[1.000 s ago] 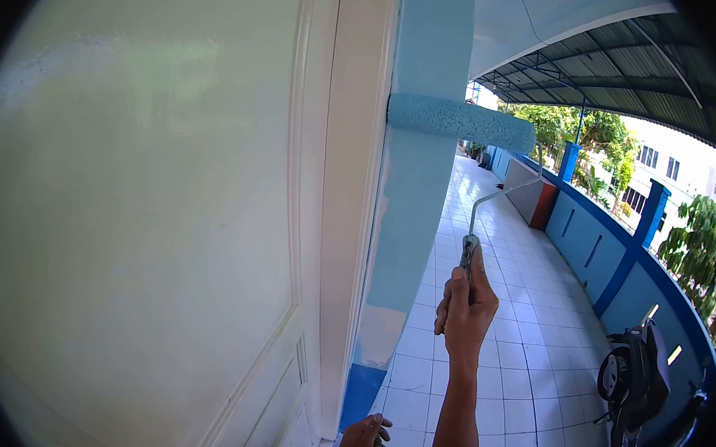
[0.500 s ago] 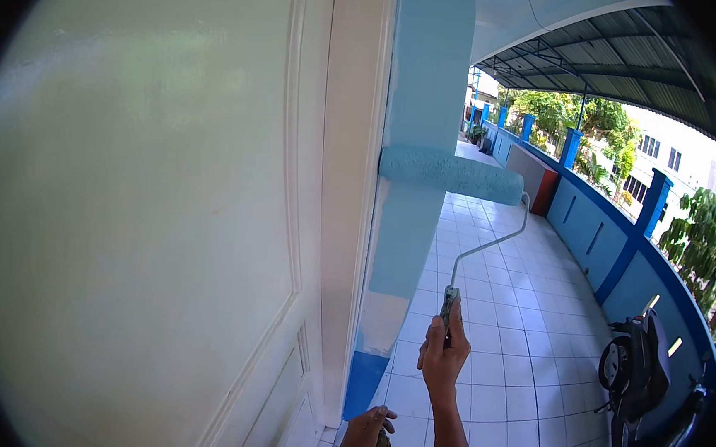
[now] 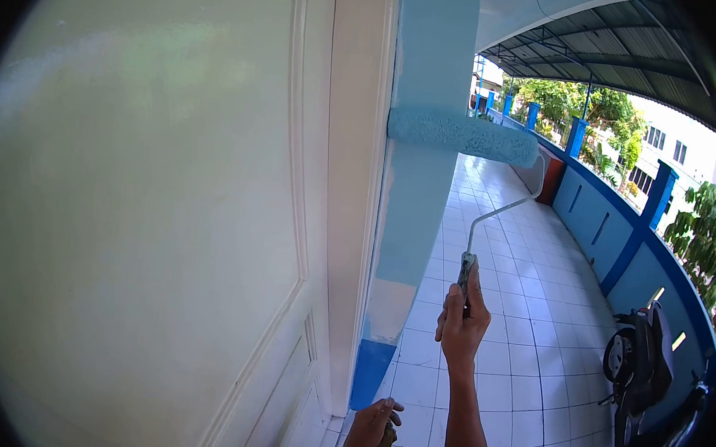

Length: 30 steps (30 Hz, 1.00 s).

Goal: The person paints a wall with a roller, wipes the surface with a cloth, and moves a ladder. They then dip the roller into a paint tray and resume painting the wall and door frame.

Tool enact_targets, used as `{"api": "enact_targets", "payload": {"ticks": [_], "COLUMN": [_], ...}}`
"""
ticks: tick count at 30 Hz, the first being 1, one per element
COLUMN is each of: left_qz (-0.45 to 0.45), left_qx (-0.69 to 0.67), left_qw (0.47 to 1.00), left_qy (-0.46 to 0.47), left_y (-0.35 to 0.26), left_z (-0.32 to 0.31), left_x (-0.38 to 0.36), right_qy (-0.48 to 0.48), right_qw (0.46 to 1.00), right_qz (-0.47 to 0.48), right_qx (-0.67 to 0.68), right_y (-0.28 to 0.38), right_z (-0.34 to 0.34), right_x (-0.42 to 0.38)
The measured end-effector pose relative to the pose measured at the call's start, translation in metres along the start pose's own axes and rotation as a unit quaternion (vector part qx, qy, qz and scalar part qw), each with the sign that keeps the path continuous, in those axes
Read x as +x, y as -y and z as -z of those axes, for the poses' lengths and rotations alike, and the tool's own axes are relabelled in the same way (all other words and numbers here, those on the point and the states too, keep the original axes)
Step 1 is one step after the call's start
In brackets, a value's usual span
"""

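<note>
Most of the wall strip [image 3: 417, 145] beside the door [image 3: 143, 208] we judge blue already, a pale patch [image 3: 389, 309] below remaining, our right hand [image 3: 461, 322] gripping the roller [image 3: 462, 136], left hand [image 3: 375, 424] closed around something small.

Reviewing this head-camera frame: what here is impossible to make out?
- Small object in the left hand: mostly covered by the fingers and too small to identify.
- Roller handle: wrapped by the right hand.
- Where the paint roller meets the blue wall: its left end blocks the view.
- Motorbike: cut off by the lens edge.
</note>
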<state>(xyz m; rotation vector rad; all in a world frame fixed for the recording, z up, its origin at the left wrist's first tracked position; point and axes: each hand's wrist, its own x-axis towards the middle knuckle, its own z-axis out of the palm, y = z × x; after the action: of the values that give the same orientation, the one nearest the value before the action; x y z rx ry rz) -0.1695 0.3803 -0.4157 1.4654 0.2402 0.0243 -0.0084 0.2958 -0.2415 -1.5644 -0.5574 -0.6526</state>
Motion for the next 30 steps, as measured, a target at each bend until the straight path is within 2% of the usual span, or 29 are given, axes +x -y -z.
{"api": "enact_targets", "payload": {"ticks": [2,5,10,12,16,19,22,24,26,29,30], "left_qz": [-0.016,-0.024,-0.029,-0.028,-0.027,-0.017,-0.028,-0.035,-0.08,-0.036,-0.031], "left_qx": [0.008,0.007,-0.003,0.001,-0.023,-0.02,-0.029,-0.039,-0.034,-0.015,-0.013], "left_qw": [1.0,1.0,1.0,1.0,0.999,0.999,0.999,0.998,0.996,0.999,0.999], "left_qy": [-0.008,-0.015,-0.009,-0.008,-0.013,-0.02,-0.021,-0.02,-0.035,-0.026,-0.026], "left_y": [0.002,-0.001,0.006,0.003,-0.007,-0.001,0.006,0.01,0.012,0.007,0.008], "left_z": [0.0,0.004,0.007,0.008,0.006,0.01,0.015,0.013,0.011,0.006,0.005], "left_x": [0.0,-0.002,-0.002,-0.005,-0.014,-0.015,-0.011,-0.008,-0.006,-0.012,-0.013], "right_qy": [0.002,0.01,-0.012,-0.019,-0.004,0.009,0.012,0.013,0.019,0.018,0.015], "right_qw": [0.999,0.999,0.996,1.0,1.0,0.999,0.999,0.997,0.995,0.992,0.994], "right_qz": [-0.052,-0.048,-0.074,-0.007,-0.009,-0.048,-0.035,-0.064,-0.094,-0.121,-0.102], "right_qx": [0.006,0.007,0.045,-0.001,0.018,0.012,-0.032,-0.034,-0.031,0.023,0.022], "right_y": [-0.005,-0.022,-0.005,-0.002,0.002,-0.018,-0.069,-0.077,-0.071,-0.058,-0.055], "right_z": [0.002,0.001,-0.006,-0.009,-0.009,-0.005,-0.001,0.005,0.006,0.002,0.0], "right_x": [-0.019,-0.046,-0.024,-0.007,-0.003,-0.037,-0.085,-0.109,-0.111,-0.094,-0.083]}}
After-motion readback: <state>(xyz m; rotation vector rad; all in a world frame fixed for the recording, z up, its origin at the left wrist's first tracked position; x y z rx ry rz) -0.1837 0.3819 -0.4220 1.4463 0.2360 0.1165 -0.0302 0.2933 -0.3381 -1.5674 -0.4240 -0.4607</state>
